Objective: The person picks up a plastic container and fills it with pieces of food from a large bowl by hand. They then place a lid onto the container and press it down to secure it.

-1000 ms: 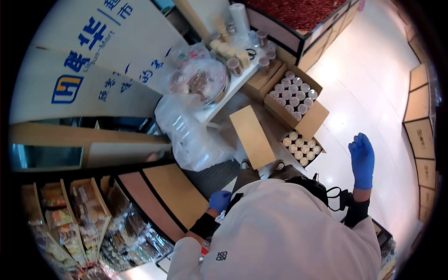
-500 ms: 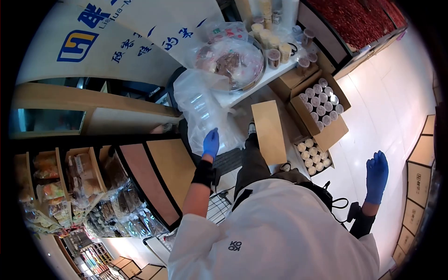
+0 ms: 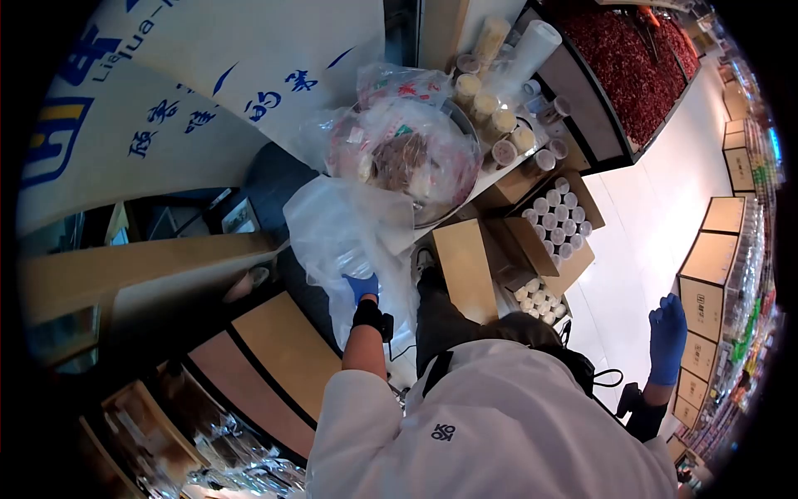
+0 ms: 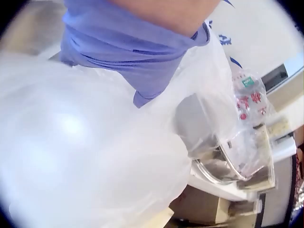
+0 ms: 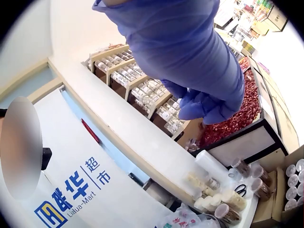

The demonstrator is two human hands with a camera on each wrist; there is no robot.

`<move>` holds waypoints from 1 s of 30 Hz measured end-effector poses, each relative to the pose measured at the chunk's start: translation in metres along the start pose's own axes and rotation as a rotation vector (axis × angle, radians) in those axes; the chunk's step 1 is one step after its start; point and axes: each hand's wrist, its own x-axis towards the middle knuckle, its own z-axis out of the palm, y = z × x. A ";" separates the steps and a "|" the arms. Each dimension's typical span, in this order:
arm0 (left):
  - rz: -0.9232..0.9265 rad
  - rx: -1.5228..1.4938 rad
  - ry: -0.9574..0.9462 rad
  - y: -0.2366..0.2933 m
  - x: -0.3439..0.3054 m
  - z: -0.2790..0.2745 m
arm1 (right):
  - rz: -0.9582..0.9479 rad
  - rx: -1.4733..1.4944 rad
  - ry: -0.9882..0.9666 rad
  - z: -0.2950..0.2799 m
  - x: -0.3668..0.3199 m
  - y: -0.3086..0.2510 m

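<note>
Handling is seemingly begun: the left hand (image 3: 362, 287), grip untellable, is now part-covered by nine o'clock's plastic bag (image 3: 332, 229), the right hand (image 3: 667, 341) empty.

Shows plain blue on the gloved left hand (image 3: 362, 287) and right hand (image 3: 667, 341), black on the wristband (image 3: 366, 318). Wears a white shirt (image 3: 499, 416) with small black lettering. Turns milky white on the translucent bag (image 3: 332, 229), red-and-green printed on the clear packet (image 4: 256, 95). Carries blue characters and a blue-and-yellow logo (image 5: 51, 214) on the white banner (image 3: 224, 41). Deepens to mottled dark red on the heap (image 3: 598, 62).
</note>
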 end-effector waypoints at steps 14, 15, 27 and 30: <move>-0.477 0.424 0.193 0.097 -0.045 -0.015 | 0.054 -0.186 -0.115 0.089 0.019 0.003; -0.522 0.367 0.182 0.093 -0.039 -0.011 | 0.054 -0.184 -0.118 0.088 0.023 0.003; -0.023 -0.016 0.344 0.019 -0.021 0.001 | -0.066 -0.714 -0.123 0.083 0.106 0.009; -0.187 -0.189 0.346 0.066 -0.068 -0.043 | 0.065 -0.451 -0.157 0.071 0.146 0.007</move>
